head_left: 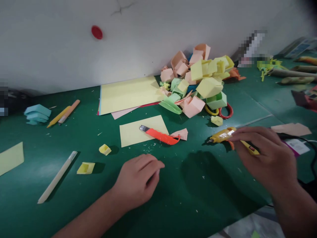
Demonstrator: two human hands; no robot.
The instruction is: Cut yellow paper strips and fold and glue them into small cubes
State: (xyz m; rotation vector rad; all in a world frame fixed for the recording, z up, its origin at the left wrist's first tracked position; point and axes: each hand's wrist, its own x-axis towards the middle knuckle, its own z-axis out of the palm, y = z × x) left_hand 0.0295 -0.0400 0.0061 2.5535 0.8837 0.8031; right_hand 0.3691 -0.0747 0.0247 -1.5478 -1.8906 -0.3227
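My left hand (138, 180) rests on the green table (74, 198) with its fingers curled loosely together, nothing visible in them. Just beyond it a yellow paper sheet (133, 134) carries an orange utility knife (160, 135) with its blade out, and a small pink folded paper (181, 134) lies by the knife's end. My right hand (264, 155) is wrapped round the handle of a yellow glue gun (224, 135), whose nozzle points left close above the table.
A pile of folded paper pieces (198, 82) lies against the wall beside large paper sheets (126, 94). Scissors (224, 112) sit under the pile. Small yellow folds (85, 168), a glue stick (58, 177), pencils (64, 114) and blue folded pieces (37, 114) lie on the left.
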